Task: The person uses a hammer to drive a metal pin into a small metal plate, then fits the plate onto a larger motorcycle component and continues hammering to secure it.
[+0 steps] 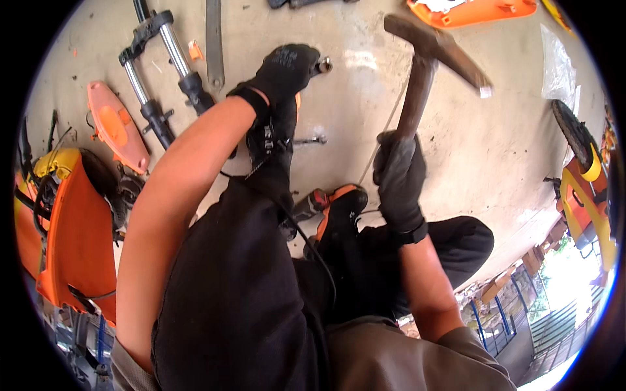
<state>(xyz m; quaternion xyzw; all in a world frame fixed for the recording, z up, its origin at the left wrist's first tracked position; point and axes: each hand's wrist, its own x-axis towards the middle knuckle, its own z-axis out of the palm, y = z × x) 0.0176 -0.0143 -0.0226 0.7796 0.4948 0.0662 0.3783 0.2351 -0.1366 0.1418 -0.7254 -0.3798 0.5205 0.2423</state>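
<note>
My left hand (pixel 283 70), in a black glove, is closed around a short metal cylinder, and only the cylinder's round end (pixel 324 64) shows past the fingers. The rest of it is hidden in the fist. In my right hand (pixel 399 176), also gloved in black, the wooden handle of a hammer (pixel 415 98) is gripped low down. The hammer's brown, rusty head is raised to the right of the left hand, apart from the cylinder. On the floor below the left hand lies a small metal wrench (pixel 310 140), beside my black shoe (pixel 277 133).
A motorcycle front fork (pixel 175 45) and a flat grey strip (pixel 214 45) lie at upper left. Orange panels (pixel 119 127) are at left, another orange panel (pixel 473 12) at the top. A red and black power tool (pixel 312 204) lies between my feet. A motorbike (pixel 583 195) stands right, near a plastic bag (pixel 557 68).
</note>
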